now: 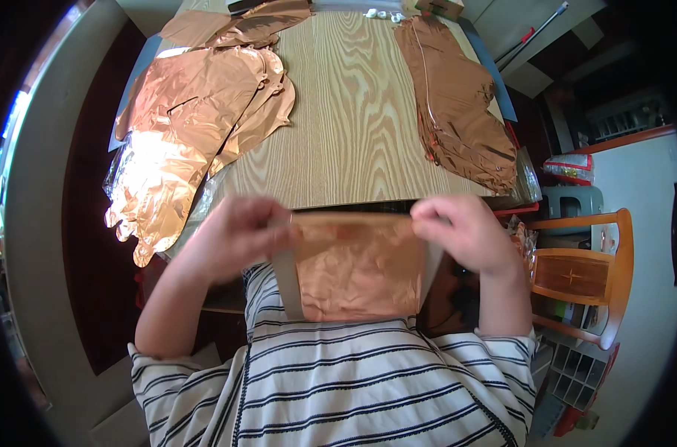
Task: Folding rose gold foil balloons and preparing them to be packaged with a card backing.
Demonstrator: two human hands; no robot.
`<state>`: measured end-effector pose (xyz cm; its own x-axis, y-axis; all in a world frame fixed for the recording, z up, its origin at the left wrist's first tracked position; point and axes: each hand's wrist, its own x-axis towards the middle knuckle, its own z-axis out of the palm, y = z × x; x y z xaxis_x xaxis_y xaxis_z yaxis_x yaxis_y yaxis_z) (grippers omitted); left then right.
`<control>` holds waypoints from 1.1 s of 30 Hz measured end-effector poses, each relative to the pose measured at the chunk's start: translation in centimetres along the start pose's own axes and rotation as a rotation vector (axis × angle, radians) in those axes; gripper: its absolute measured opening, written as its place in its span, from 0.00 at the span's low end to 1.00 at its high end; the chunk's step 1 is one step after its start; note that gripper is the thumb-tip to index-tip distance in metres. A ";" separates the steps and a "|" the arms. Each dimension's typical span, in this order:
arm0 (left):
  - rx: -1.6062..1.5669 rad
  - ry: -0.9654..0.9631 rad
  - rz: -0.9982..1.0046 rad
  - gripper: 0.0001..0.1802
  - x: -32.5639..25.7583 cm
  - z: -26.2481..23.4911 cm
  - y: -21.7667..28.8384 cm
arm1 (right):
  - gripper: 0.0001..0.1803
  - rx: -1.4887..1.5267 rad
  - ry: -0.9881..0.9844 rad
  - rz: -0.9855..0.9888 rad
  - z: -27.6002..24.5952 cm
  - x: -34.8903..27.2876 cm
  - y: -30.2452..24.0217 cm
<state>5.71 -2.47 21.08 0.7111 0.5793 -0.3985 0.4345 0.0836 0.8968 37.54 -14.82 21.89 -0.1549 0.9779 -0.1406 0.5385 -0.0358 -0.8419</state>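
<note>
My left hand (234, 235) and my right hand (461, 231) pinch the two top corners of a folded copper-coloured foil balloon inside a clear plastic sleeve (357, 268). The packet hangs between the hands, just in front of my striped shirt and below the near edge of the wooden table (353, 112). A stack of flat copper foil balloons (197, 112) lies on the table's left side and droops over its edge. Another stack of copper foil pieces (457, 104) runs along the right side.
A wooden chair (584, 272) stands to my right. Beside it are shelves with bags and small items (573, 167). More foil pieces (241, 22) lie at the table's far left end, and small white objects (383, 13) sit at the far edge.
</note>
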 end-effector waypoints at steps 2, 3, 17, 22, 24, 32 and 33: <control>-0.051 0.020 -0.086 0.20 4.4 -1.1 -2.0 | 0.08 0.189 -0.106 0.172 -0.3 4.0 4.4; -0.022 0.079 -0.074 0.23 6.1 -1.4 -2.4 | 0.09 0.248 -0.147 0.209 -0.7 6.1 6.5; 0.483 0.036 0.260 0.17 12.0 -0.1 1.5 | 0.08 0.215 -0.201 0.218 -3.0 11.4 7.4; 0.423 -0.032 0.141 0.18 13.0 -0.3 1.0 | 0.09 0.341 -0.160 0.235 -2.3 10.8 9.0; 0.340 -0.100 0.084 0.18 14.1 -0.8 0.2 | 0.12 0.347 -0.122 0.215 -2.1 10.3 9.3; 0.153 -0.239 0.078 0.16 15.1 -1.7 -1.7 | 0.24 0.603 0.247 0.412 3.3 -0.4 9.5; 0.144 -0.250 0.087 0.16 15.2 -1.7 -2.0 | 0.21 0.703 0.267 0.449 4.7 -1.3 9.3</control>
<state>14.69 7.57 13.60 0.8555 0.3603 -0.3719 0.4268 -0.0840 0.9004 38.84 -17.37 11.83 0.1955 0.8534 -0.4833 -0.1468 -0.4618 -0.8748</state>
